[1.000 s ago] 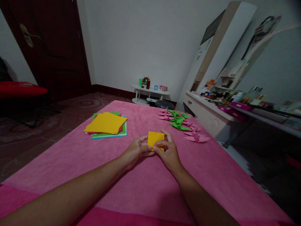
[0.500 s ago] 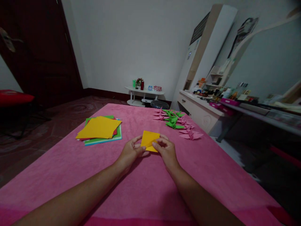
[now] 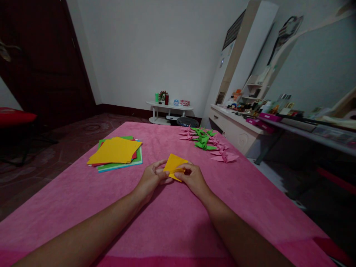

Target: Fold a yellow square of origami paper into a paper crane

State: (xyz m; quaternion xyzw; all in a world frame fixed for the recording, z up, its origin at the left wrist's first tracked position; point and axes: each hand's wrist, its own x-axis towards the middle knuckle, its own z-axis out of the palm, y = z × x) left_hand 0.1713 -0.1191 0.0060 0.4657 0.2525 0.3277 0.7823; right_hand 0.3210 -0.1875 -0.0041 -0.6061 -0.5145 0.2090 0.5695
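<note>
A small folded square of yellow origami paper (image 3: 174,162) is held between both hands, just above the pink cloth (image 3: 167,218). My left hand (image 3: 152,175) grips its left side, thumb on top and fingers beneath. My right hand (image 3: 193,177) pinches a lifted flap at the lower right between thumb and index finger; its other fingers are partly hidden behind the paper. To the left lies a stack of coloured paper sheets (image 3: 115,151), yellow uppermost, with red, green, white and blue edges showing. Several folded paper cranes, green (image 3: 205,144) and pink (image 3: 226,157), stand at the right.
Beyond the cloth-covered table, a low white stand (image 3: 169,107) holds a green cup, a red bottle and a plant. A dressing table (image 3: 236,124) cluttered with bottles runs along the right. On the left are a red stool (image 3: 16,115) and a dark door (image 3: 41,66).
My right hand has raised the paper's lower flap, which now stands up from the square. The paper has tilted slightly clockwise. The whole view has shifted a little.
</note>
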